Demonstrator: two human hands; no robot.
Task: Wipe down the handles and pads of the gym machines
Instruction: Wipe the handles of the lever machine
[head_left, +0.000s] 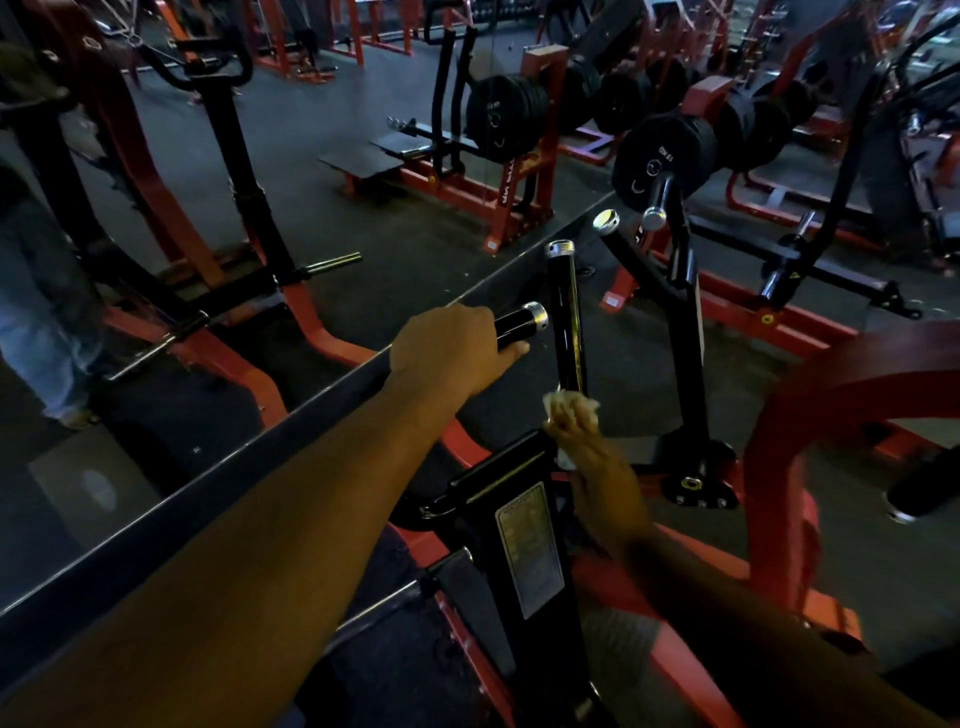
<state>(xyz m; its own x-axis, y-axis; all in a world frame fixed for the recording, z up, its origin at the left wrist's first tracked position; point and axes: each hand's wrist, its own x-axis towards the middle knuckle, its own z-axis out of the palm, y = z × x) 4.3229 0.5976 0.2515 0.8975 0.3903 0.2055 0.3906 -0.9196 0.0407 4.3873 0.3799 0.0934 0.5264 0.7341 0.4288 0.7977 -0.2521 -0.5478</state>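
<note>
Nearest, both forearms run in from 6 o'clock and fill the lower frame, hiding much of the black machine column (524, 525) between them; the pale label on its face is too blurred to read. The right hand (589, 452) is smeared by motion, just right of centre; its fingers are curled around a pale cloth (569, 408), which bunches out above the knuckles and meets the foot of the upright black handle (566, 317). How tightly it grips I cannot tell. The left hand (449, 351), at centre, is clamped on the side handle (519, 325), whose chrome end cap pokes out past the fingers toward 2 o'clock; the thumb lies along its underside. The two hands are apart, the upright handle standing between them.

At 3 o'clock a red curved frame (810, 421) crowds close to the right arm and is cut by the frame edge. A dark ledge (218, 467) runs from 8 o'clock toward 1 o'clock, with what looks like a mirror beyond it. Open grey floor lies toward 11 o'clock. Farther off, at 1 o'clock, black weight plates (660, 150) hang on red racks; the rest is dim and hard to make out
</note>
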